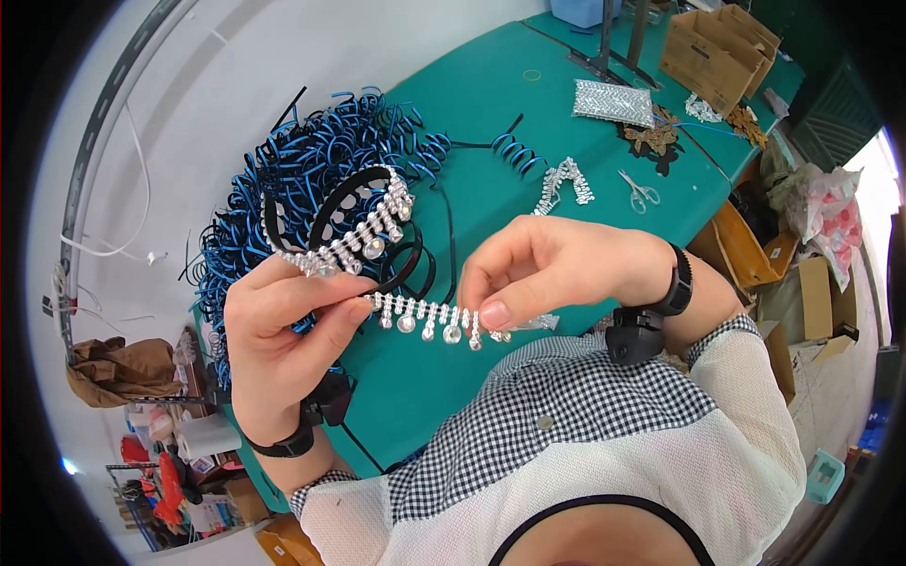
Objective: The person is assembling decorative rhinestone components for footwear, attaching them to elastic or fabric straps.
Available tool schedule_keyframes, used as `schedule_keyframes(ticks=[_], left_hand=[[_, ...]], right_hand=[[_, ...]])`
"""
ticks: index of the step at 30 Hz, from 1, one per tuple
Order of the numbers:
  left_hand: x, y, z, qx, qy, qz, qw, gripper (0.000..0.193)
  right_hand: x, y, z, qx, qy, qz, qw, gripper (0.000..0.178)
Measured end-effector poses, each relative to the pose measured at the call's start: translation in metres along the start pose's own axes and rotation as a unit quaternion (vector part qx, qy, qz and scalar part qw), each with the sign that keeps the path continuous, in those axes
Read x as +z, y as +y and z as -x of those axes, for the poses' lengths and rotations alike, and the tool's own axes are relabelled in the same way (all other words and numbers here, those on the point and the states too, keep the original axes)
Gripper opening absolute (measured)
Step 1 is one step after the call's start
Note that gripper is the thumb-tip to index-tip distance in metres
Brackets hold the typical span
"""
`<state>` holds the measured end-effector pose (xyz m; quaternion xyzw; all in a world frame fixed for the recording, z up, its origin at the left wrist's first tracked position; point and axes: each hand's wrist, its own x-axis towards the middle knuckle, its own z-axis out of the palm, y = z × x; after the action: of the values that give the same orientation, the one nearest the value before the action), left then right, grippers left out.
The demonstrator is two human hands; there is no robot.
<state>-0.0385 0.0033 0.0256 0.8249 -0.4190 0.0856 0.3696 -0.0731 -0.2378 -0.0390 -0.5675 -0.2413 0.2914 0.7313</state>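
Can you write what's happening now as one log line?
Left hand: pinches rhinestone trim | Right hand: pinches same trim farther right | Nearby: curled blue-black ribbon, scissors on green table

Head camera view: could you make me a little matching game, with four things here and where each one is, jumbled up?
Things
1. Silver rhinestone trim with dangling clear crystals
2. Small clear-handled metal scissors
3. Tangled heap of curly blue-and-black ribbon
4. Open brown cardboard box

Places
A. Piled along the left side of the green table
B. Spanning from the left hand to the right hand
C. At the table's far right end
D. Lying just beyond the right wrist

Pairs: 1-B, 2-D, 3-A, 4-C
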Motion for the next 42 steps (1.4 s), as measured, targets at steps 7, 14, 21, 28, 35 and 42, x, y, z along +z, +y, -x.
schedule_keyframes(ticks=[7, 14, 21, 28, 35, 42], left_hand=[[-0.001, 0.003, -0.004, 0.001, 0.015, -0.018, 1.0, 0.016], [-0.001, 0.002, -0.007, -0.015, -0.022, 0.019, 0.999, 0.016], [0.004, -0.001, -0.003, -0.06, -0.038, 0.128, 0.989, 0.014], [0.009, -0.006, -0.004, -0.077, -0.052, 0.151, 0.984, 0.015], [0.01, -0.01, 0.0, -0.059, -0.055, 0.146, 0.986, 0.017], [0.018, -0.012, -0.001, -0.027, -0.046, 0.279, 0.959, 0.009]], right_hand=[[-0.004, -0.003, 0.002, -0.021, 0.057, -0.006, 0.998, 0.013], [-0.001, -0.012, 0.004, -0.045, 0.119, 0.073, 0.989, 0.016], [0.006, -0.017, 0.01, -0.142, 0.195, 0.204, 0.949, 0.011], [0.015, -0.018, 0.018, -0.256, 0.217, 0.338, 0.879, 0.009], [0.013, -0.015, 0.021, -0.3, 0.224, 0.366, 0.852, 0.008], [0.011, -0.018, 0.021, -0.252, 0.24, 0.33, 0.878, 0.012]])
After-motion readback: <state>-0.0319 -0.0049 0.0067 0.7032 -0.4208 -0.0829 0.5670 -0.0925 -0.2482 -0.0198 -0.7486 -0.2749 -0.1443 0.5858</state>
